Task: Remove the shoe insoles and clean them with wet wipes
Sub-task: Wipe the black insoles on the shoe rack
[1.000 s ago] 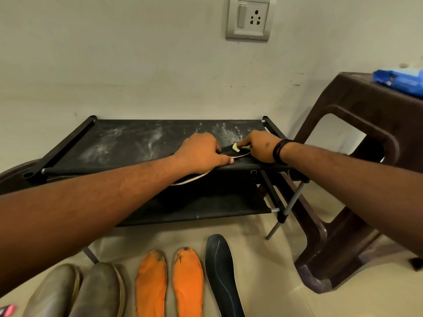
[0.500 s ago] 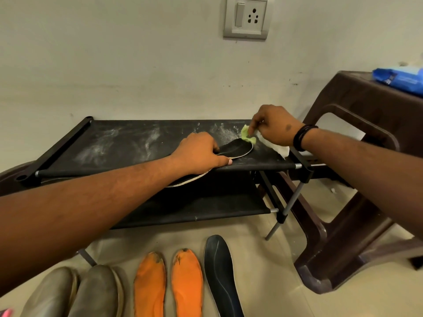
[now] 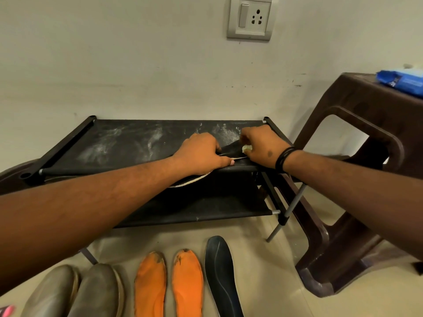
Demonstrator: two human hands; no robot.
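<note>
A dark insole (image 3: 231,150) with a white edge lies across the front bar of the black shoe rack (image 3: 128,145). My left hand (image 3: 201,154) presses down on its middle, fingers curled over it, holding it in place. My right hand (image 3: 261,145) grips a crumpled wet wipe (image 3: 246,148), pale green-white, and pushes it onto the insole's far end. Most of the insole is hidden under my hands. On the floor in front lie two orange insoles (image 3: 168,284) and another dark insole (image 3: 222,275).
A pair of grey-green shoes (image 3: 75,294) stands at the lower left on the floor. A brown plastic stool (image 3: 357,170) stands right of the rack, with a blue wipes pack (image 3: 400,82) on top. The wall holds a switch socket (image 3: 250,18).
My right hand lifted the wipe up and to the right off the insole half a second ago, then came back down onto the insole's far end. The left hand stayed put.
</note>
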